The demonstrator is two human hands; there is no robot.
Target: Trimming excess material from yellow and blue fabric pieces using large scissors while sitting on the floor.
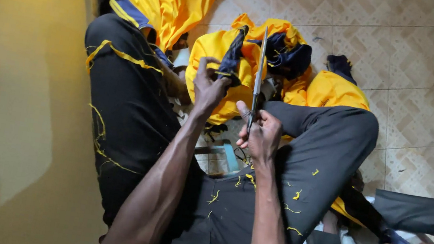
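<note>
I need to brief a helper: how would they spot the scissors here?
Find the yellow garment heaped beyond the person's dark-trousered knees. Just above it, the right hand holds the scissors upright. They are the only thin, shiny metal thing among soft cloth.

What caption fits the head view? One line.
Seated person's left hand grips yellow-and-navy garment; right hand holds scissors upright.

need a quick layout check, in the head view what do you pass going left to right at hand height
yellow wall → left hand pinching navy fabric → scissors → right hand → yellow garment → tiled floor
</note>
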